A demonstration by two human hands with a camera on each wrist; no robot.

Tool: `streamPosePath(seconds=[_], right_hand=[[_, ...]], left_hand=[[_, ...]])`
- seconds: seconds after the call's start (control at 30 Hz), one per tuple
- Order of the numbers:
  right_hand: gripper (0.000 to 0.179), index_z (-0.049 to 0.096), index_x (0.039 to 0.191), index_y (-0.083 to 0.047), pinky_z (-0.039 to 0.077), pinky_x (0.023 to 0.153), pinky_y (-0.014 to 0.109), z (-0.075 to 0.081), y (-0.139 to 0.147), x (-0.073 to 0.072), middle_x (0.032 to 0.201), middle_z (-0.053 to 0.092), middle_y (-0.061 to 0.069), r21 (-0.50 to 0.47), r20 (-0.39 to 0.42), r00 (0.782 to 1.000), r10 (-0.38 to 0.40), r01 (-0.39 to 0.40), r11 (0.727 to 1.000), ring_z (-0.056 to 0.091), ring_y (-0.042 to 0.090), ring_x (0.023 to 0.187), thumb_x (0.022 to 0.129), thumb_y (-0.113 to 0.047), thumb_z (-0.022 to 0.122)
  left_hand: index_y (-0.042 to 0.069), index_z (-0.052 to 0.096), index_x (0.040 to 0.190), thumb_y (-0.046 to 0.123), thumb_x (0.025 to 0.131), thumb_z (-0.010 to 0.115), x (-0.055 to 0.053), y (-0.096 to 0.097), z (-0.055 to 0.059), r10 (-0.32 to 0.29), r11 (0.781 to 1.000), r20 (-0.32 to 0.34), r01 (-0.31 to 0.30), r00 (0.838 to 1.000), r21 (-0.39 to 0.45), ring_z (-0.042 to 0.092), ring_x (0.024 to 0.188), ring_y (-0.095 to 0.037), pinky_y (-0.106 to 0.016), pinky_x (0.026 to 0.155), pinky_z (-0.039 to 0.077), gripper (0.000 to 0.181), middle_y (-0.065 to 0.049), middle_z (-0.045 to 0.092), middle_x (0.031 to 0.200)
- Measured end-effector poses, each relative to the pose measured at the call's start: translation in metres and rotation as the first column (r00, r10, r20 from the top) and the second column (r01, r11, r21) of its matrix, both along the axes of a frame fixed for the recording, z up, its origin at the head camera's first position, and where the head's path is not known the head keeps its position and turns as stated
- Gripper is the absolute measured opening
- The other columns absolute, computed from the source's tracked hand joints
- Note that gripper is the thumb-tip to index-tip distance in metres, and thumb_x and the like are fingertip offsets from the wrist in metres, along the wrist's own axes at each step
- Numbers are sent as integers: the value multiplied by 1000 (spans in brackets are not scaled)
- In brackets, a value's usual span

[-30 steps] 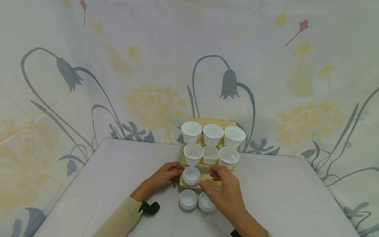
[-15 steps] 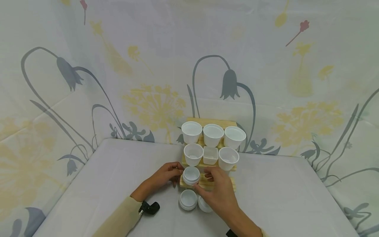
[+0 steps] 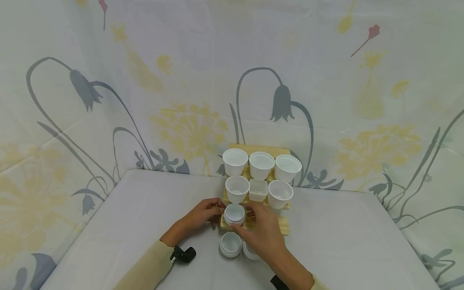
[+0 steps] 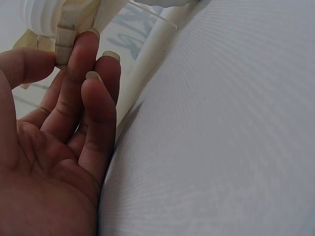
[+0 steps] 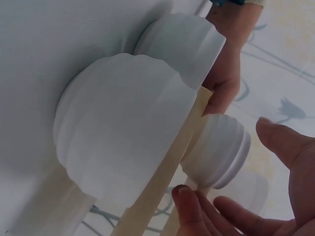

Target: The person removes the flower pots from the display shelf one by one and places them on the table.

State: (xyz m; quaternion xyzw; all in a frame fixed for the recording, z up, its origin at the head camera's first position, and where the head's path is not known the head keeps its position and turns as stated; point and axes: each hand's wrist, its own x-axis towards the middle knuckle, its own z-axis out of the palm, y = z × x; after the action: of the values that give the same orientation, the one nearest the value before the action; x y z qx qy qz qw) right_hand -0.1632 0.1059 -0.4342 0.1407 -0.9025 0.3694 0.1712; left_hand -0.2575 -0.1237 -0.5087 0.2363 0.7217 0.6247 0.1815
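Observation:
A small white jar (image 3: pixel 234 214) sits at the left end of the lowest step of a wooden tiered stand (image 3: pixel 283 226). My left hand (image 3: pixel 203 214) is at that end; in the left wrist view its thumb and fingertips pinch the edge of the wooden step (image 4: pixel 66 39), just below the jar. From the right, my right hand (image 3: pixel 264 230) reaches around the same jar with thumb and fingers spread. In the right wrist view a gap shows between those fingers (image 5: pixel 189 201) and the ribbed jar (image 5: pixel 216 150). Nothing is held in the right hand.
Two more white jars stand on the table before the stand, a left one (image 3: pixel 230 244) and a right one (image 3: pixel 250 250) partly behind my right hand. White cups (image 3: pixel 237 189) and a square container (image 3: pixel 258 190) fill the middle step. Three cups (image 3: pixel 261 165) line the top.
My right hand has moved left along the lowest step to the small jar, uncovering the step's right end. The left hand and all the containers have stayed in place.

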Motion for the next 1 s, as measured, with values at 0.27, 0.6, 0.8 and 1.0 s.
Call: streamPosePath(seconds=[0.27,0.6,0.8,1.0], right_hand=[[51,72,113,-11,54,78,32,0,-5,-7,104,74,0,37,35,999,-7,5,999,69,19,98,74,-28,100],[48,72,112,-8,51,70,25,-5,-5,-12,100,74,2,22,25,999,32,-33,999,66,15,88,75,-23,99],[47,72,112,-9,56,77,30,-5,-6,-11,101,74,1,34,18,1000,21,-22,999,67,12,92,75,-21,98],[49,72,114,-8,58,82,36,-5,-5,-8,103,74,2,49,-4,1000,11,-11,999,68,16,95,75,-21,98]], left_hand=[[-2,67,112,15,105,56,2,1,4,6,1000,-3,-6,1000,2,61,73,-15,-28,64,54,21,0,67,85],[-3,66,111,14,105,56,2,1,3,7,1000,-5,-7,1000,8,60,72,-15,-28,63,54,21,0,66,84],[-2,67,111,16,106,57,2,1,3,4,1000,-17,-4,1000,3,61,73,-13,-27,63,54,21,1,67,82],[0,68,110,16,105,57,2,1,4,17,1000,-24,-18,1000,-12,61,73,-12,-27,64,54,20,0,68,81]])
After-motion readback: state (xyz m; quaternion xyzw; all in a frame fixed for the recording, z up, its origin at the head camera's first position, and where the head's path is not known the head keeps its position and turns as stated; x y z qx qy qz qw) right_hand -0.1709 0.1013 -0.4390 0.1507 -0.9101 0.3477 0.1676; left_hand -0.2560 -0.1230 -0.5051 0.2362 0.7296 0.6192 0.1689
